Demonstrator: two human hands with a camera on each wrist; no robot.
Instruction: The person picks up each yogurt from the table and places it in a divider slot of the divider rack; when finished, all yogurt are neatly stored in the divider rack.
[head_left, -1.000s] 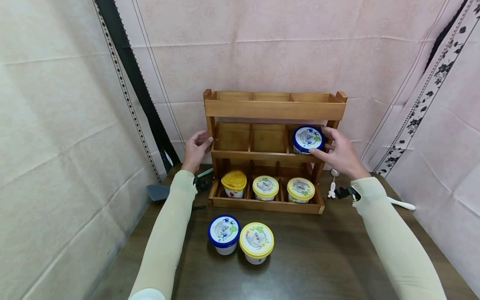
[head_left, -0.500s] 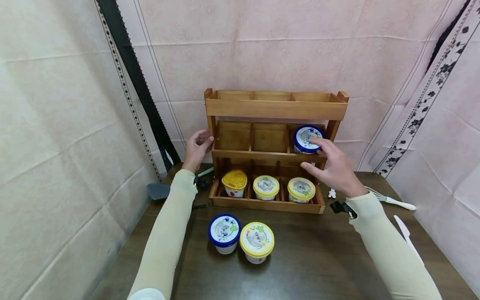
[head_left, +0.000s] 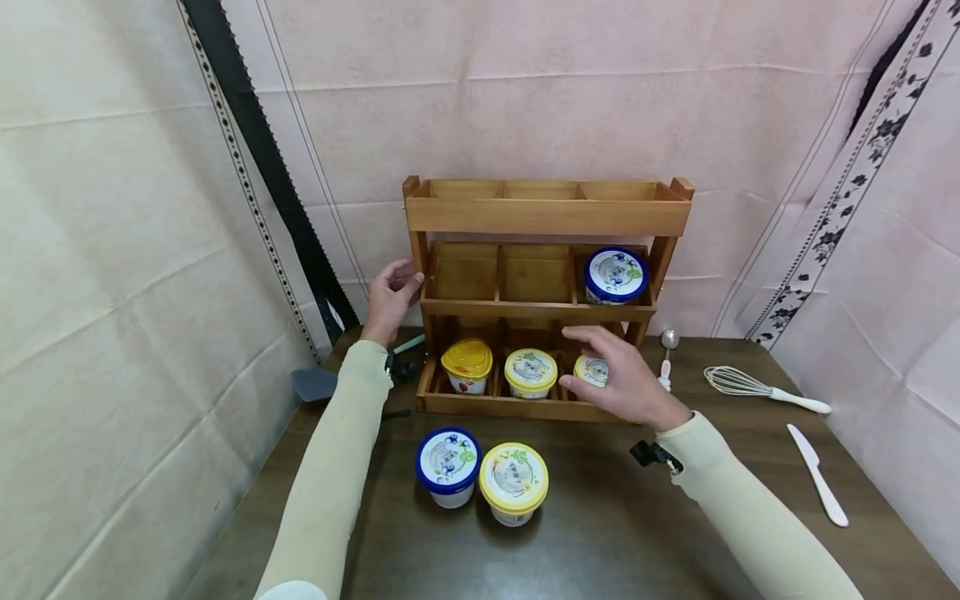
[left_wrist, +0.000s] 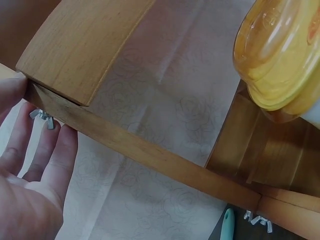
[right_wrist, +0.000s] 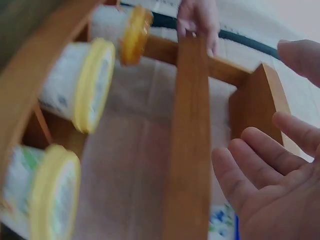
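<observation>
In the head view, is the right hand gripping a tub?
No, the right hand is empty, thumb and fingers apart, partly hiding the yellow-lidded tub behind it.

4 tubs [head_left: 530,372] in rack [head_left: 550,217], 2 tubs [head_left: 513,477] before it; whisk [head_left: 797,402], knife [head_left: 819,477] at right

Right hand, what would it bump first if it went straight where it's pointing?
The right hand would probably bump the middle shelf's front rail; it seems to point that way in the right wrist view. Depth is hard to judge, though.
</observation>
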